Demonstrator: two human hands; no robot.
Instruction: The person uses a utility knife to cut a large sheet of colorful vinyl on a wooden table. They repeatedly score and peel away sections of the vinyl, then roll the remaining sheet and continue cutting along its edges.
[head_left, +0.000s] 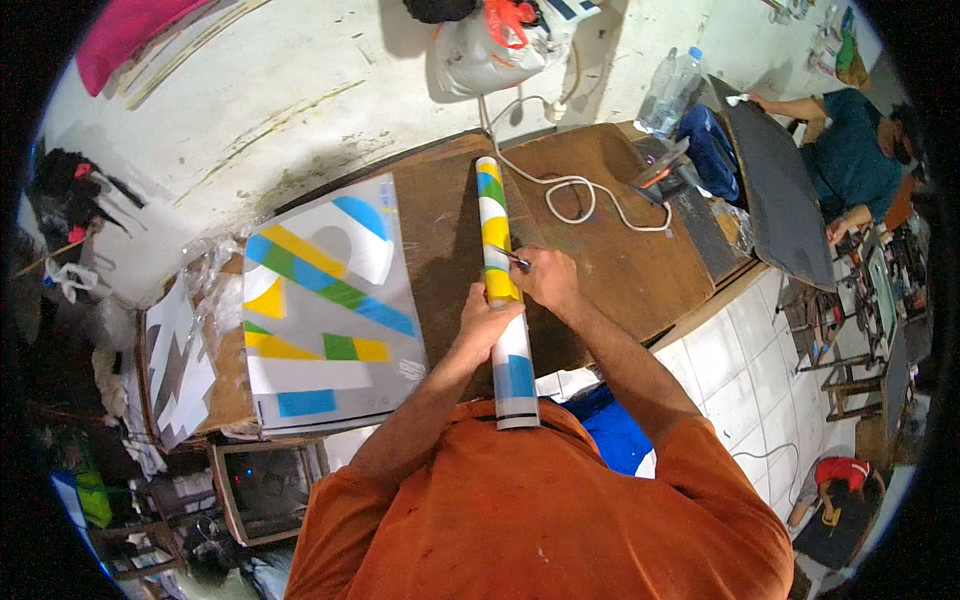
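Observation:
A rolled printed sheet (493, 210) with white, yellow, green and blue shapes stretches from the brown wooden table to my chest. My left hand (480, 326) grips the roll around its middle, thumb along its left side. In my right hand (546, 277) is a slim metal tool (517, 259), its tip lying across the roll just beyond my left hand; its exact kind is too small to tell. Flat on the table to the left rests a grey sheet (360, 270) bearing similar coloured shapes.
A white cable (551, 182) loops over the brown tabletop (630, 247). Clear plastic bottles (679, 86) stand by the wall at back right. There, a person (855, 157) holds a dark board (780, 180). Cut white pieces (176, 360) lie far left. Another person (840, 480) works lower right.

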